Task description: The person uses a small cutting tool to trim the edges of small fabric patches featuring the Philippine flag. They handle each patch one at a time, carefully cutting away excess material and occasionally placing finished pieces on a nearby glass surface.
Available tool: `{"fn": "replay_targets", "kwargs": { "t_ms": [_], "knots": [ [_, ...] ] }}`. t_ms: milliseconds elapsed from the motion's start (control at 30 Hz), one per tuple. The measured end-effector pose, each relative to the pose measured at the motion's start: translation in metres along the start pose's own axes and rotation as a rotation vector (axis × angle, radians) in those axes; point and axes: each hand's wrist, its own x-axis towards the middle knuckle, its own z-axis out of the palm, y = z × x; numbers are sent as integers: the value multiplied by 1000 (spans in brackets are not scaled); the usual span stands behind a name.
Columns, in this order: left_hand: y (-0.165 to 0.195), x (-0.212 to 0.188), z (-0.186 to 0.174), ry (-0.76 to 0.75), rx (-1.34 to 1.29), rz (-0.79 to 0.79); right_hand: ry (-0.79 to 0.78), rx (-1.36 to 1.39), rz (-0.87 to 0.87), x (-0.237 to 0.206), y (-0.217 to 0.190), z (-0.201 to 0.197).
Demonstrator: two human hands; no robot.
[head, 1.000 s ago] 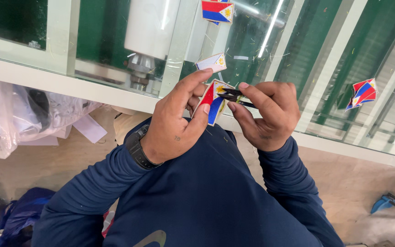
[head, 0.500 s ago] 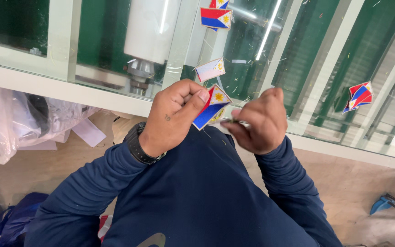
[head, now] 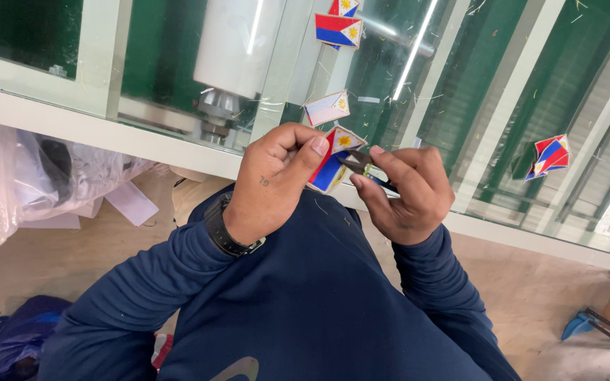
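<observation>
**Operator:** Two hands are raised over the glass table. Report the state of each.

**Inspector:** Left hand: clenched around a flag patch, thumb pressed on its near-left face. The patch is red, blue and white with a yellow sun, and it sits tilted between the two hands, just above the near white rail of the table. Right hand: grasping a small pair of dark snips, fingers curled over the handle. The tips point left and meet the right edge of the patch.

**Operator:** Position of other patches?

**Inspector:** One pale patch lies on the glass just beyond the held one. One red-and-blue patch lies farther away, near the top edge. A small cluster of patches lies well to the right.

**Operator:** Surroundings?

**Inspector:** A white cylinder shows through the glass, far left of the hands. A black watch is on the left wrist. A clear plastic bag lies on the floor at left; a blue bag lies near left.
</observation>
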Motion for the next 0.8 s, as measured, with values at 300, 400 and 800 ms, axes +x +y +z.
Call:
{"fn": "replay_targets", "kwargs": {
  "t_ms": [300, 400, 800],
  "knots": [
    [-10, 0, -1, -30, -190, -148, -20, 11, -8, 0, 3, 3],
    [-13, 0, -1, -33, -152, -156, -29, 39, 10, -2, 6, 1],
    [-15, 5, 0, -55, -57, -152, 44, 297, 170, -10, 26, 6]
  ]
}}
